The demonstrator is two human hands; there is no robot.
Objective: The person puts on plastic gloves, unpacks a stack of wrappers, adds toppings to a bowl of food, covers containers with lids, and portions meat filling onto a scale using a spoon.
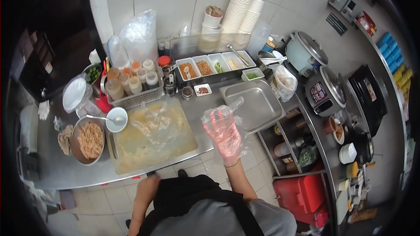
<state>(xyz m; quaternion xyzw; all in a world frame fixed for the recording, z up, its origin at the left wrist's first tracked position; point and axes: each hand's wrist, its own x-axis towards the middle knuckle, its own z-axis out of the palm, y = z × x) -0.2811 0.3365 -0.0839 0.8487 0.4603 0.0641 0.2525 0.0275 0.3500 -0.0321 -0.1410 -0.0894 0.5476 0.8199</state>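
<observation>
Plastic glove [236,104] on the spread right hand [224,134], probably for keeping food clean.
The right hand is open and grasps nothing; the glove has loose tips, perhaps because it is cut wide for easy wearing. The bare left hand [148,189] is curled near the body; I cannot tell if it holds something. Ahead, between them, crumpled clear plastic [154,124] lies on the cutting board [177,150]. Farther left, the bowl [98,161] keeps raw-looking mince [90,140] contained.

Left grip [148,187] blurred, fingertips indistinct
</observation>
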